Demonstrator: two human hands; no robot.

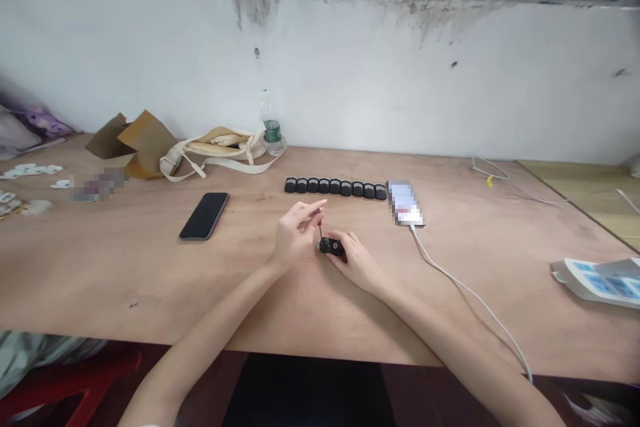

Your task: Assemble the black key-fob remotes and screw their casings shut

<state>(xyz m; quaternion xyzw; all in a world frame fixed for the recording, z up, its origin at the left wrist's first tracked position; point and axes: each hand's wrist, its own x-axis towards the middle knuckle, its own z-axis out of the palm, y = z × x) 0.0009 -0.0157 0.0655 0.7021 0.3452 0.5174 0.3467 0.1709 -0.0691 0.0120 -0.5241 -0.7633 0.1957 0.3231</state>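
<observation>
Big tan plywood table [150,280] here, with a straight row of small black plastic blocks [335,187] up ahead. Right hand [356,260] is closed around a chunky black gadget [330,246] sitting on the tabletop, left hand [295,237] pinching a thin metal-shafted screwdriver [320,231], its tip right on that gadget.

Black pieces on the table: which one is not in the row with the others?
The black piece in the right hand, with a thin screwdriver touching it; the other pieces lie lined in a row farther away.
</observation>
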